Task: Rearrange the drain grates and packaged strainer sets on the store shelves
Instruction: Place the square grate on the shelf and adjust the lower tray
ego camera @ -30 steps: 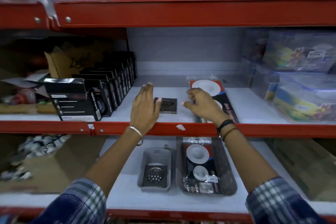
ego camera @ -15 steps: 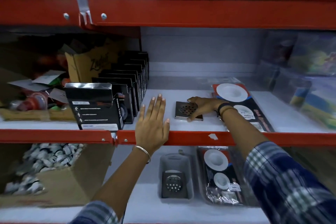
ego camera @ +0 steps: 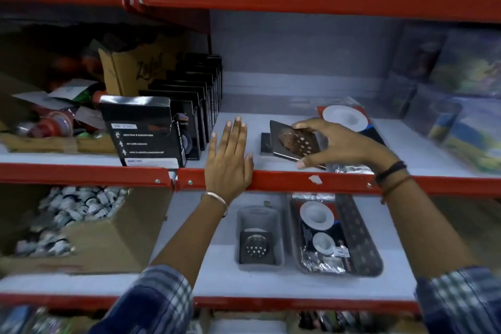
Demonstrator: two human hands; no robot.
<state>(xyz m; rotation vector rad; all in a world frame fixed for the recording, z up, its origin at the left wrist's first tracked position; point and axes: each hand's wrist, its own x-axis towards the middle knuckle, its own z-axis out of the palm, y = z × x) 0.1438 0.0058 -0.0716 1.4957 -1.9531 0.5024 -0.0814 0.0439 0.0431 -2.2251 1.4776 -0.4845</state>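
Note:
A square metal drain grate (ego camera: 294,144) is tilted up off the middle shelf, gripped by my right hand (ego camera: 339,144) at its top and bottom edges. A dark flat piece (ego camera: 265,144) lies under it on the shelf. My left hand (ego camera: 229,163) rests flat and open on the shelf's red front edge (ego camera: 298,180), just left of the grate. A packaged strainer set (ego camera: 349,119) lies behind my right hand. On the lower shelf a second grate (ego camera: 256,247) sits in a small grey tray (ego camera: 260,214), beside another strainer pack (ego camera: 322,236) in a dark tray (ego camera: 360,238).
A row of black boxes (ego camera: 162,133) stands left of my left hand. Cluttered cardboard (ego camera: 135,68) and packets fill the far left. Clear plastic containers (ego camera: 461,106) stack at the right. A cardboard box of small white parts (ego camera: 76,214) sits at lower left.
My right hand has lifted the grate from flat on the shelf into a tilted hold. My left hand stays on the shelf edge. The view has moved closer.

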